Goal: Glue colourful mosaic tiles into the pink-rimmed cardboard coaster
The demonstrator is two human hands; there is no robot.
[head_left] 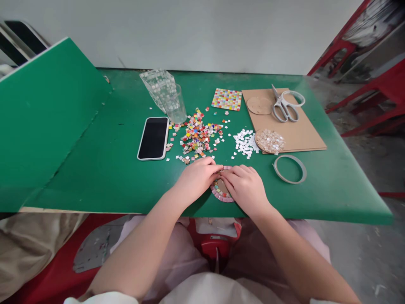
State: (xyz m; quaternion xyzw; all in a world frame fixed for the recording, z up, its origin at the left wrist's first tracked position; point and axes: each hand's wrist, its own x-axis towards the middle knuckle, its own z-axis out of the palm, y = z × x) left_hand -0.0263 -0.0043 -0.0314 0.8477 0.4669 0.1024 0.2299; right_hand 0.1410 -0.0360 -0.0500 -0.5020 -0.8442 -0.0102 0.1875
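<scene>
Pink-tiled cardboard disc (224, 190); left hand (199, 176) and right hand (248, 185) curl over it, pinch unclear.

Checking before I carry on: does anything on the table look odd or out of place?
Mildly: a few loose tiles lie beside the phone, apart from the main coloured heap, so look stray. Nothing appears damaged.

The head view looks forward and down — from close above the hands (198, 176) — across the green table (104, 181).
</scene>
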